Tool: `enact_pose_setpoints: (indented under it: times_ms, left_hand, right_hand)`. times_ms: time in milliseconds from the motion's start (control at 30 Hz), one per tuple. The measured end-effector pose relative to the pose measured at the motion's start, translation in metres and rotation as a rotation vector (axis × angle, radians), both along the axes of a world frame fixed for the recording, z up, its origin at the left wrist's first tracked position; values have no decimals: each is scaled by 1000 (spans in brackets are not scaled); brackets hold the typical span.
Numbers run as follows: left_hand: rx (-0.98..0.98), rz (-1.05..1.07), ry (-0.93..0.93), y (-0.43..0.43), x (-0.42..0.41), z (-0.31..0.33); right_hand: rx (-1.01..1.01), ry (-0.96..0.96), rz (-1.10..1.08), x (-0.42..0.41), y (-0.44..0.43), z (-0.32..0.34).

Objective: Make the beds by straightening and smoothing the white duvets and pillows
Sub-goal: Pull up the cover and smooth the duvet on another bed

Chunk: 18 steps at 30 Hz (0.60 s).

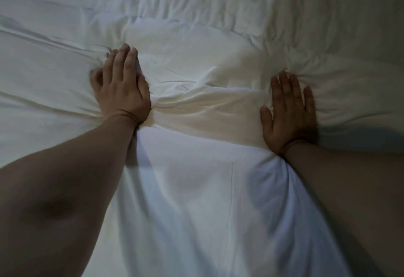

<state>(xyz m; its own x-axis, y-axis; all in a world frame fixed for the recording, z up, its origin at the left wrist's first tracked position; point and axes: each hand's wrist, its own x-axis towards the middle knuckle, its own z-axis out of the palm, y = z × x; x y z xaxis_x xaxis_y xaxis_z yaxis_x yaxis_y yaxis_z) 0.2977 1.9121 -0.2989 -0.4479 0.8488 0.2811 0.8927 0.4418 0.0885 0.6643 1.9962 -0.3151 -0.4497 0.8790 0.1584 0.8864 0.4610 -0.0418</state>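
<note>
Near: white duvet (196,200) is lying fairly smooth between the forearms | Middle: left hand (122,86) and right hand (288,113) are pressing it with straight fingers, gripping nothing, bunched ridge between them | Far: creases are awaiting smoothing; job looking partway done
</note>
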Motion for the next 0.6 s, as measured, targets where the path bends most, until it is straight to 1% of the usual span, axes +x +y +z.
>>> enact_pose_setpoints:
  times_ms: [333,467,533,600]
  left_hand:
    - [-41,-31,-15,0,-2,-2]
    - [-19,-85,-83,6,-3,-4]
    - [-60,-95,-70,8,-2,3]
    - [-164,-112,-16,10,-2,17]
  right_hand:
    - [-55,-7,-9,-6,2,6]
    - [-66,-31,-29,-9,1,19]
    - [-142,13,-104,-21,5,35]
    - [-189,107,-182,-44,12,53]
